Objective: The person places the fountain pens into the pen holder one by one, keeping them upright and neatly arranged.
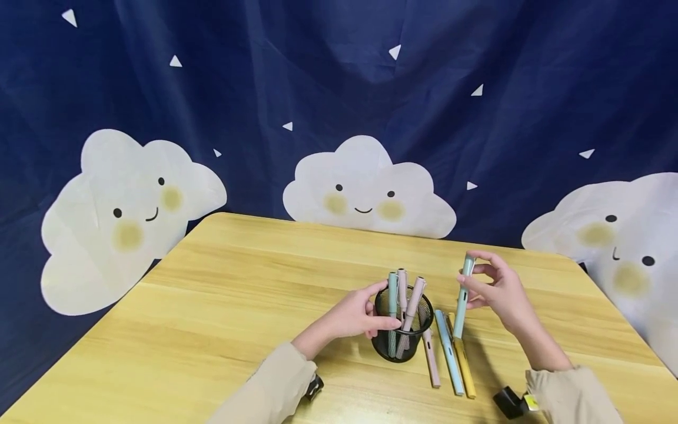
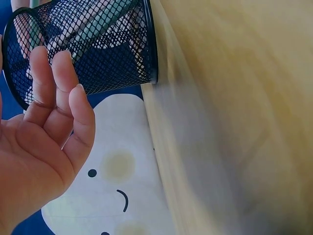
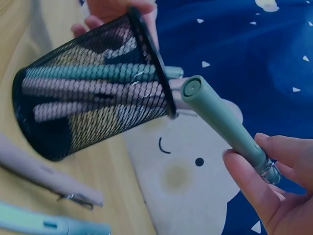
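Wooden table [image 1: 159,341] carries, near the person, a pink pen [image 1: 432,362], a light blue pen [image 1: 449,353] and a yellow pen [image 1: 466,371], lying close together. If the right hand [image 1: 500,288] dips, the green pen [image 1: 462,303] may, I think, knock these pens and make them roll. Next to them, the left hand [image 1: 352,312] grips the mesh cup [image 1: 378,344] by its rim; an uneven push there could tip it, with its three standing pens [image 1: 416,294]. Thumb and fingertips of the right hand pinch the green pen near its clip, so its longer part hangs below them; whether it touches the yellow pen, I cannot tell. Behind everything hangs a dark blue curtain [image 1: 339,70] with white clouds [image 1: 365,171].
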`<state>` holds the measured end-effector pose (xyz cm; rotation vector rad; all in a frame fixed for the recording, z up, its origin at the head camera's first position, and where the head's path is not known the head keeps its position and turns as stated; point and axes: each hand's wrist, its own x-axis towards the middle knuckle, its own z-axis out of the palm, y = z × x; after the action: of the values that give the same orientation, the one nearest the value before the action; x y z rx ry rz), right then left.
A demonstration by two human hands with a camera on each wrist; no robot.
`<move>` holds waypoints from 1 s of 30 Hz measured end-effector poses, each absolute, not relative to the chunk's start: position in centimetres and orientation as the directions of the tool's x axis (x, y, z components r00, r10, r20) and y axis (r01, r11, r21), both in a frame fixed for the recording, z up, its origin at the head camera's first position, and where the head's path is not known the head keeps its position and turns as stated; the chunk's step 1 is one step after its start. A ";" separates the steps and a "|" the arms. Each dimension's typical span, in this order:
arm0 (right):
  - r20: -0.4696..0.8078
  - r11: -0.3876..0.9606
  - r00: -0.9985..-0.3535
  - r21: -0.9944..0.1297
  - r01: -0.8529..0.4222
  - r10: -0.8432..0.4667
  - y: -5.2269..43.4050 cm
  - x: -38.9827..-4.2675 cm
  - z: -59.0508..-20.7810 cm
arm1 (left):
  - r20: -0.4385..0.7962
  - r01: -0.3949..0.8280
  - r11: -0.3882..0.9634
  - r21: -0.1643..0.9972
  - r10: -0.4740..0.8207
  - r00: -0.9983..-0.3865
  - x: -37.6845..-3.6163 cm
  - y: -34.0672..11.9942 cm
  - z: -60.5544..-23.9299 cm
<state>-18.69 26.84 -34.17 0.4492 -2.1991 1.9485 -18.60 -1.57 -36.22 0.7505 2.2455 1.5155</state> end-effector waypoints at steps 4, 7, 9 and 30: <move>0.373 0.025 -0.924 -0.926 -0.377 -0.089 25.4 -17.7 -32.5 | 0.017 0.232 0.292 0.928 0.589 -0.808 -18.7 -1.6 -36.3; 0.401 -0.045 -0.912 -0.916 -0.398 -0.084 24.6 -17.6 -31.9 | 0.018 0.228 0.283 0.931 0.590 -0.807 -18.6 -1.5 -36.2; 0.399 -0.052 -0.914 -0.917 -0.396 -0.074 23.8 -17.4 -31.4 | 0.019 0.227 0.279 0.933 0.591 -0.806 -18.6 -1.5 -36.2; 0.480 -0.139 -0.877 -0.867 -0.478 0.021 22.2 -18.0 -33.1 | 0.042 0.271 0.300 0.915 0.597 -0.801 -18.8 -1.7 -36.4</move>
<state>-18.01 22.18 -33.09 0.5122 -1.8001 2.0824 -18.80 -1.68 -36.36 0.7858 2.2658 1.5021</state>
